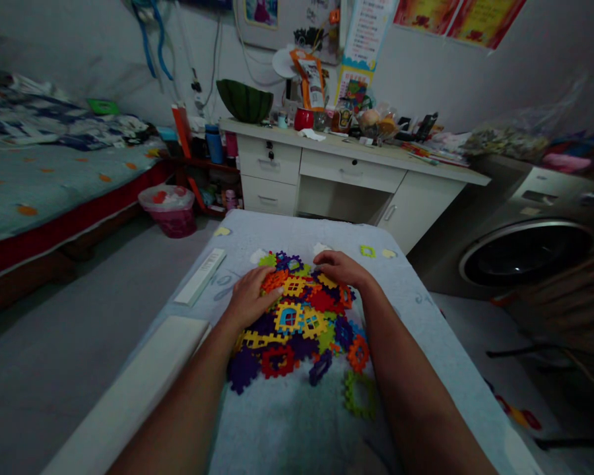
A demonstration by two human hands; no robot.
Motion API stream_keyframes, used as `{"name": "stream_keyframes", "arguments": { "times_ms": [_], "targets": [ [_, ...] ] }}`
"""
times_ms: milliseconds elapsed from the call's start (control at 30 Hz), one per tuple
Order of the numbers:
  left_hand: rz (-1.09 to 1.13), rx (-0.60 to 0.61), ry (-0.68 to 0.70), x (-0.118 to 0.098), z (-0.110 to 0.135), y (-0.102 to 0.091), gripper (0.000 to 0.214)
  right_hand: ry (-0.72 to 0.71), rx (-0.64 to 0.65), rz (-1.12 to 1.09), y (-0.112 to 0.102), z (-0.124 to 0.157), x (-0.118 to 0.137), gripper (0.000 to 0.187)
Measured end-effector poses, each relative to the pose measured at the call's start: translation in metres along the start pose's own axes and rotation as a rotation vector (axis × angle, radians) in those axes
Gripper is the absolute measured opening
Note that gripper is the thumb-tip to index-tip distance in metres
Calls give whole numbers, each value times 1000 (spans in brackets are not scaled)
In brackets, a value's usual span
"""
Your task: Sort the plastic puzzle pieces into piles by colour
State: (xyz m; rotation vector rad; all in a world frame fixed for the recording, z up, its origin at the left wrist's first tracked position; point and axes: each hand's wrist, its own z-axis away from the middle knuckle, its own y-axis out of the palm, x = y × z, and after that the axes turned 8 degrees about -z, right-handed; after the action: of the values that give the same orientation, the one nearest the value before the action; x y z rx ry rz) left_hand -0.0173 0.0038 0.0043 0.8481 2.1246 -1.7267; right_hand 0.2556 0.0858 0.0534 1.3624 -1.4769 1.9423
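A heap of colourful plastic interlocking tiles (301, 316) with notched edges lies on the cloth-covered table (287, 422). My left hand (251, 295) rests at the heap's left side, fingers stretched over orange tiles (276, 282) and thumb apart. At the far right of the heap, my right hand (344, 267) curves over the tiles with its fingers apart; part of the fingertips is hard to make out. Yellow window tiles (289, 318) sit in the middle between both hands. Nearer to me are a purple tile (243, 371), a red tile (277, 361) and a green square frame (360, 394).
Along the table's left edge lie a narrow white box (200, 277) and a longer white strip (143, 382). A small green frame (367, 251) is at the far right. Beyond stand a white desk (272, 165), a pink waste bin (171, 214), a bed (54, 178) and a washing machine (525, 231).
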Motion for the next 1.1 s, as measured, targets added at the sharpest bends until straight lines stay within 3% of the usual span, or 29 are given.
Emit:
{"name": "stream_keyframes", "arguments": {
  "times_ms": [100, 267, 467, 633, 700, 767, 867, 933, 1000, 1100],
  "targets": [
    [-14, 3, -6, 0, 0, 0, 52, 53, -63, 124, -13, 8, -4, 24],
    [-22, -5, 3, 0, 0, 0, 51, 110, 21, 211, -20, 13, -8, 28],
    [-28, -19, 9, 3, 0, 2, 51, 90, 60, 113, -12, 11, -8, 34],
    [-43, -10, -3, 4, -1, 3, 54, 73, 3, -33, -26, 17, -6, 15],
    [-45, -9, -3, 4, -2, 3, 55, 82, -80, -92, -40, 24, -10, 13],
    [-44, -9, 1, 3, -2, 2, 55, 120, -252, -104, -58, 33, -21, 13],
    [-43, -13, 8, 2, -2, 1, 52, 223, -532, -17, -83, 47, -43, 10],
    [-46, -15, 2, 2, -2, 1, 50, 286, -648, 84, -93, 55, -59, 10],
    [-49, -13, -2, 2, -2, 1, 50, 320, -667, 182, -98, 61, -72, 10],
    [-48, -6, -2, 3, -2, 2, 52, 393, -570, 279, -101, 67, -79, 9]
  ]
}}
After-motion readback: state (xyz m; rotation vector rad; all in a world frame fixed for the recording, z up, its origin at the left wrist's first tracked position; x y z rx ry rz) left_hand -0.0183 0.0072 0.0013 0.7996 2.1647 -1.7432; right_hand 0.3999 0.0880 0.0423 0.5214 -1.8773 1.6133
